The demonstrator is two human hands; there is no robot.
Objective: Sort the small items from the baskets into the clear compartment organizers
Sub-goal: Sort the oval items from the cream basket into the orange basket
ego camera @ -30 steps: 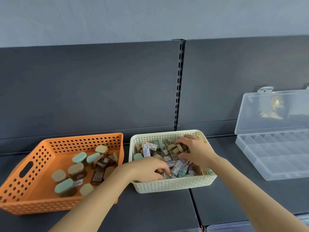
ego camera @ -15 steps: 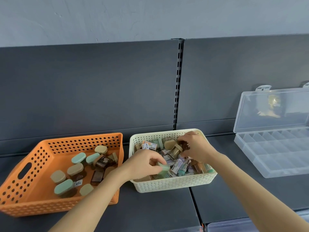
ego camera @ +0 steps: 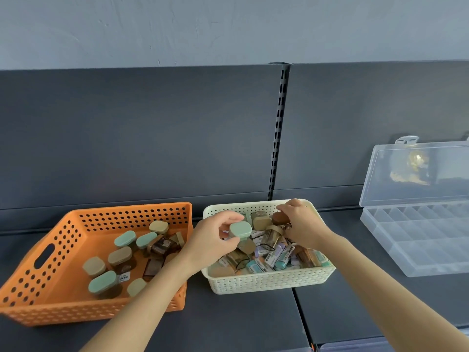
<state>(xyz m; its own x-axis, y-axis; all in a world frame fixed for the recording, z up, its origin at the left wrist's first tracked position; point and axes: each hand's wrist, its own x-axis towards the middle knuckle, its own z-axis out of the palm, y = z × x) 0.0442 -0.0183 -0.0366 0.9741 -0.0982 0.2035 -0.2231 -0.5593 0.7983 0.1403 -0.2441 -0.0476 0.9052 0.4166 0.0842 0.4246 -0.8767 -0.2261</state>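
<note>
Our left hand [ego camera: 213, 237] pinches green-lidded jar [ego camera: 240, 230] just above cream basket [ego camera: 266, 283]. Our right hand [ego camera: 303, 224] curls round brown-lidded jar [ego camera: 279, 217] inside same basket. Clear organizer [ego camera: 418, 240] sits apart at right, lid raised.

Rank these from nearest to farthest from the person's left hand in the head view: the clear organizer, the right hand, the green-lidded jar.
1. Green-lidded jar: pinched in the left hand itself, over the cream basket.
2. Right hand: just to the right, over the same basket.
3. Clear organizer: far off to the right, lid open.
</note>
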